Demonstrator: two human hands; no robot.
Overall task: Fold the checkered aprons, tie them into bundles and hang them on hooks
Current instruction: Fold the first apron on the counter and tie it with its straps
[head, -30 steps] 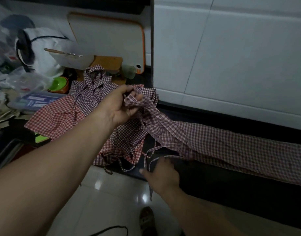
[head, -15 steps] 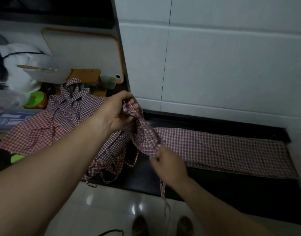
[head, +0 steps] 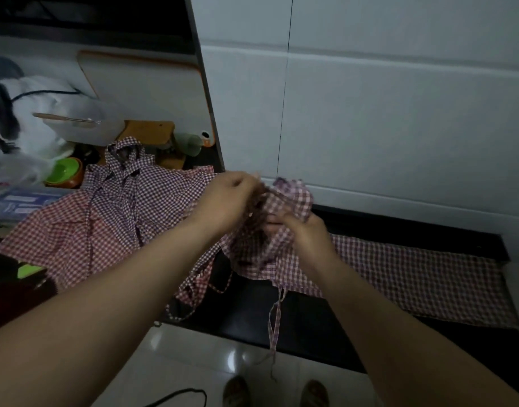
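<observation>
A red-and-white checkered apron lies folded into a long band along the black counter. Its left end is bunched up and lifted between my hands. My left hand grips the bunched top of the fabric. My right hand holds the same bunch from the right and below. One apron tie hangs down over the counter's front edge. A second checkered apron lies spread out and rumpled on the left of the counter.
Behind the spread apron stand a white cutting board with an orange rim, a wooden block, a green bowl and white bags. A white tiled wall rises behind the counter. My shoes show on the glossy floor.
My right hand has risen from the hanging tie to the bunched end and now meets my left hand there. The apron's left end is gathered more tightly. The view has shifted left.
</observation>
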